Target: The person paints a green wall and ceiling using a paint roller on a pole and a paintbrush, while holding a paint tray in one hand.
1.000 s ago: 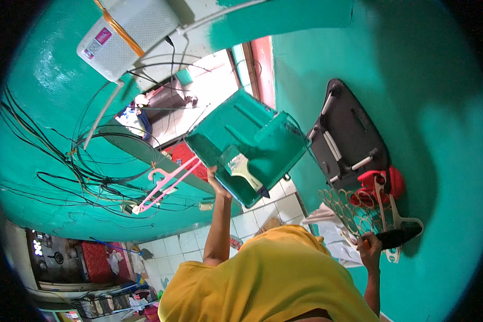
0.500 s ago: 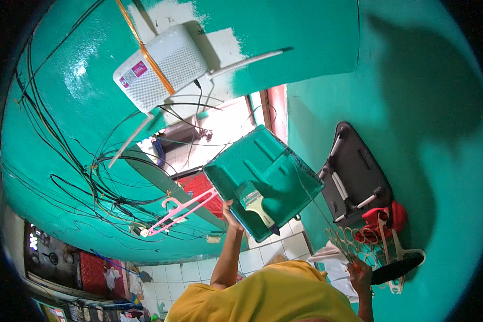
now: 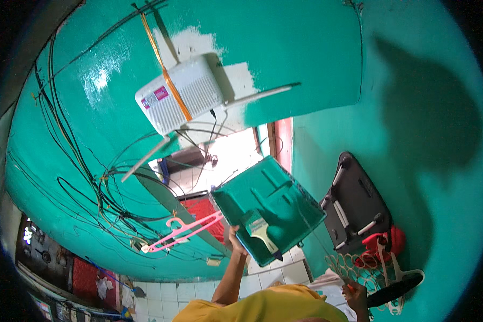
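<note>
My left hand (image 3: 238,242) grips the near left edge of a paint tray (image 3: 285,214), raised in front of me and coated in green paint. Inside it lies a paintbrush (image 3: 264,234) with a cream handle and dark tip; its bristles merge with the green. Down at the lower right, my right hand (image 3: 356,295) is closed around something with a small orange part. The rest of that thing is hidden by the fingers. Beside this hand are a dark oval object (image 3: 396,290) and a pale ringed hanger (image 3: 344,264).
A white router (image 3: 185,94) is strapped to the green wall above bare white patches. Black cables (image 3: 83,150) droop along the left, near a pink hanger (image 3: 185,234). A folded black table (image 3: 358,206) hangs at right, above a red item (image 3: 396,241).
Wall, router and tray all sit lower in the picture, as the view has tilted upward. The tray stays in my left hand with the brush in it; my right hand is lower in view.
</note>
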The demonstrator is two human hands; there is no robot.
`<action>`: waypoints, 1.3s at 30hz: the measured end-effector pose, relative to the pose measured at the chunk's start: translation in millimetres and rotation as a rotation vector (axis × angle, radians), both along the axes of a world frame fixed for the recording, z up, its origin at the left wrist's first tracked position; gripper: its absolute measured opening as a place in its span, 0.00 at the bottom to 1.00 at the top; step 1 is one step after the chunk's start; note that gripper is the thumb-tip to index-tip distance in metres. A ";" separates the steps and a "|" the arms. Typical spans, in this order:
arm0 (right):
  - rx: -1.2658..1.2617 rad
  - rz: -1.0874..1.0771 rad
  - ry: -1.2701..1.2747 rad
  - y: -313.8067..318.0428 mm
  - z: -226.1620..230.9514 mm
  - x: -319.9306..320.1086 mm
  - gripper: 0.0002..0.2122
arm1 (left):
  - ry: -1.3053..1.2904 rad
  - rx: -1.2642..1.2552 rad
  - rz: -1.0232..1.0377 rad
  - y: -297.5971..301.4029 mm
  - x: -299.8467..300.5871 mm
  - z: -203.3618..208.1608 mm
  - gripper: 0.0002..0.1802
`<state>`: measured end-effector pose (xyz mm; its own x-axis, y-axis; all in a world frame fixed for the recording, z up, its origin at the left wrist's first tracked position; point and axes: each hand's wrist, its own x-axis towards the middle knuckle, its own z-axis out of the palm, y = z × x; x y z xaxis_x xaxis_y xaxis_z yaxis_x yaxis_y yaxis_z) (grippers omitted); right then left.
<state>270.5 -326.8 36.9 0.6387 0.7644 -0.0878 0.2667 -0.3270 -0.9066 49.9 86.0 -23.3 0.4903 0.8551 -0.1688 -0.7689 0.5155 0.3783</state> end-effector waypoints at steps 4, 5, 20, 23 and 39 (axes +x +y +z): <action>-0.133 0.084 0.122 11.8 22.8 4.8 0.15 | 0.065 0.019 0.078 -20.4 -1.4 23.0 0.29; -0.105 0.077 0.175 12.1 17.4 7.8 0.15 | 0.052 0.041 0.081 -17.4 -0.6 20.3 0.28; -0.106 0.016 -0.293 -13.5 49.1 4.2 0.14 | 0.037 0.015 0.157 -12.5 -2.9 33.0 0.22; -0.018 -0.036 -0.369 -11.8 47.6 -2.3 0.14 | 0.019 0.059 0.136 2.8 -3.2 10.1 0.22; 0.213 -0.143 0.203 -24.5 -18.0 -2.3 0.10 | 0.051 0.082 0.057 6.6 26.8 59.4 0.30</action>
